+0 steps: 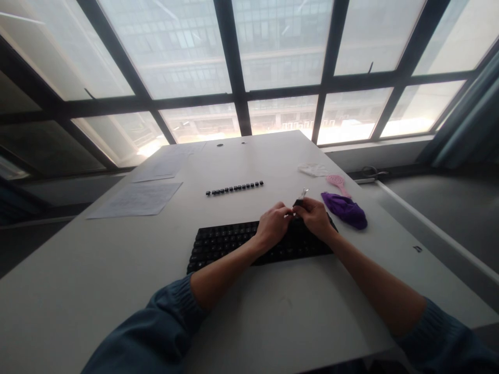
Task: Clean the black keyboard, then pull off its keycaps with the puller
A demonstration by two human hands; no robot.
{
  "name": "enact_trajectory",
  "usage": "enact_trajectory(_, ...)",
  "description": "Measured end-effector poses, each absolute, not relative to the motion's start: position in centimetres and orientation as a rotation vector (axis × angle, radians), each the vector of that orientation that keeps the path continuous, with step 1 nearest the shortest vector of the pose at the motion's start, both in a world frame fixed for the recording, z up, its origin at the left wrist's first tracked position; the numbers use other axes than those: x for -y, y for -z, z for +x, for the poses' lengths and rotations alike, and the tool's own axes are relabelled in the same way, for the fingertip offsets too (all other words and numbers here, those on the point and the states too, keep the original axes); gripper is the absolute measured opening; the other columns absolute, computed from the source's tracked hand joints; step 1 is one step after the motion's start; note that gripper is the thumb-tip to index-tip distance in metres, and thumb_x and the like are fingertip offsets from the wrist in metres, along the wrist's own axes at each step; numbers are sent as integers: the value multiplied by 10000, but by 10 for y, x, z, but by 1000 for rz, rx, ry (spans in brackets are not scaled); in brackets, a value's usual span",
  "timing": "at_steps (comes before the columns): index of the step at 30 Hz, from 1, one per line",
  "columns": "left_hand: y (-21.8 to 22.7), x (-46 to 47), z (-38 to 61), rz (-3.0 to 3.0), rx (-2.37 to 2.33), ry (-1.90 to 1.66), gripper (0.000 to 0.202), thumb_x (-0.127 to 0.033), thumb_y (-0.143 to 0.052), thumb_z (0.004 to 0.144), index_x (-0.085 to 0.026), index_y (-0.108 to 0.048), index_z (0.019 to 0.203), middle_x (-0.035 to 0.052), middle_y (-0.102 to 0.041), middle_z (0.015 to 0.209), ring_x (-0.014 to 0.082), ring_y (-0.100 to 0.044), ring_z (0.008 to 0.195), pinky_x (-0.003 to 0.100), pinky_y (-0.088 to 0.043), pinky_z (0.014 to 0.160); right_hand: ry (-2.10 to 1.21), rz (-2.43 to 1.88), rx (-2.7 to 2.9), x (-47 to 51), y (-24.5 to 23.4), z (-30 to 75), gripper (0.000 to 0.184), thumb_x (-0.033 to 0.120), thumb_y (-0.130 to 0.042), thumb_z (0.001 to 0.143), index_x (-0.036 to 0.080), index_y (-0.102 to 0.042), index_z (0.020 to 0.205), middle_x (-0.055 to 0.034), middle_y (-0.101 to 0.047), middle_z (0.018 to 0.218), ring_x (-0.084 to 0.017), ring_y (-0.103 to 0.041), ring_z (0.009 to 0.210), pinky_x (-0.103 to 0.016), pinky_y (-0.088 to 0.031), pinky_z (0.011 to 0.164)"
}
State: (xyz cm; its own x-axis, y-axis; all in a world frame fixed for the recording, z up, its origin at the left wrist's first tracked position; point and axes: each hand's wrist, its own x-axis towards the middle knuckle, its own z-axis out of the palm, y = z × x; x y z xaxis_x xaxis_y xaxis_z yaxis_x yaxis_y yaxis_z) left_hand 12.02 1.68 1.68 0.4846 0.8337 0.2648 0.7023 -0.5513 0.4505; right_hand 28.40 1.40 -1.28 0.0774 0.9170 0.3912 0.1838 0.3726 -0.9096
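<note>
A black keyboard (224, 241) lies across the white table, under both hands. Over its right part, my right hand (315, 215) is closed on what looks like a keycap puller (304, 192), its shiny wire end pointing up. A small black piece, likely a keycap (298, 202), shows at these fingertips. My left hand (274, 224) is closed too, its fingertips pinched together against the right hand's fingers; anything between them is too small to make out. Beyond the keyboard, several black keycaps (235, 188) stand in a slightly slanting row. My hands and forearms hide much of the keyboard's right half.
Sheets of paper (134, 200) lie on the left of the white table (241, 322). To the right are a purple cloth pouch (345, 210), a pink brush (336, 182) and a clear plastic bag (313, 170). Windows (280, 47) rise behind the table's far edge.
</note>
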Motion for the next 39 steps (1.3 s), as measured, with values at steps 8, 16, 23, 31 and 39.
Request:
enact_trajectory(8, -14, -18, 120, 2399, -1324, -766, 198, -346, -529, 956, -240, -668, 1049, 31, -651, 1075, 178, -641, 876, 281, -487, 761, -685, -1074, 1406, -13, 7, 280, 134, 298, -637, 813, 177, -644, 758, -21, -642, 715, -173, -578, 674, -284, -466, 620)
enact_trajectory(16, -14, -18, 121, 2320, -1204, -834, 247, -202, -585, 910, -253, -579, 1152, 9, -702, 1030, 167, -654, 914, 276, -501, 805, -585, -1195, 1380, -14, 9, 278, 152, 327, -611, 846, 189, -626, 783, -36, -665, 724, -189, -613, 677, -283, -468, 608)
enact_trajectory(23, -11, -18, 120, 2577, -1100, -853, 239, -208, -560, 930, -267, -600, 1158, 31, -659, 1052, 179, -626, 937, 298, -509, 827, -639, -1191, 1211, -14, 5, 280, 243, 411, -643, 824, 185, -596, 749, -19, -635, 627, -177, -591, 575, -265, -436, 518)
enact_trajectory(31, -27, -18, 120, 2478, -1025, -1077, 91, -183, -595, 904, -186, -656, 972, 73, -640, 1049, 187, -623, 946, 328, -524, 869, -685, -1146, 1150, -13, 2, 277, 251, 424, -644, 823, 191, -590, 747, -32, -662, 643, -178, -615, 575, -284, -479, 554)
enact_trajectory(39, -68, -90, 84, 2138, -1153, -1099, 235, -345, -663, 855, -171, -751, 987, 59, -749, 862, 177, -688, 794, 299, -550, 780, -755, -1107, 1137, -18, 9, 277, 247, 420, -638, 837, 190, -582, 769, -37, -664, 669, -184, -646, 621, -282, -493, 565)
